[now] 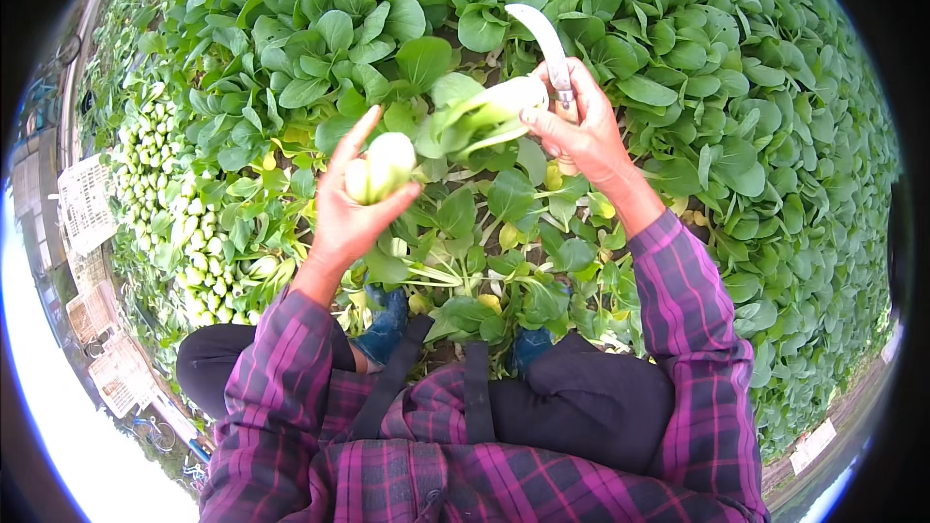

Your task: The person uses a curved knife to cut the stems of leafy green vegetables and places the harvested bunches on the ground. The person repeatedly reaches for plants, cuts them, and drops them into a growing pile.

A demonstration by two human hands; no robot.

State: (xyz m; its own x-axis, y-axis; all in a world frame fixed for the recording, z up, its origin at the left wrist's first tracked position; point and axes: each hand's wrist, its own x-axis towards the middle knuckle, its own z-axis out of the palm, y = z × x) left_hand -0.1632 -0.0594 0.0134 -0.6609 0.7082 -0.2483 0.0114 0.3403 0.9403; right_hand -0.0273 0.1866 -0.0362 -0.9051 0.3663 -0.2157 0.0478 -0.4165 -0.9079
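My left hand (349, 203) holds a head of bok choy (385, 165), its pale base turned up between thumb and fingers. In my right hand (581, 123) are both a second head of bok choy (494, 109) and a curved harvesting knife (545, 36). The knife's wooden handle lies in the palm, and its blade points up and to the left. This second head is tilted, pale base at my fingers and leaves towards the left hand; its leaves are blurred. Below both hands, loose and trimmed leaves (458, 276) cover the soil.
Growing bok choy (726, 87) stands densely ahead and to the right. Many cut heads (207, 254) lie in rows at the left, pale bases showing. Beyond them are plastic crates (86, 203) along the field's edge. My blue boots (385, 319) are among the leaves.
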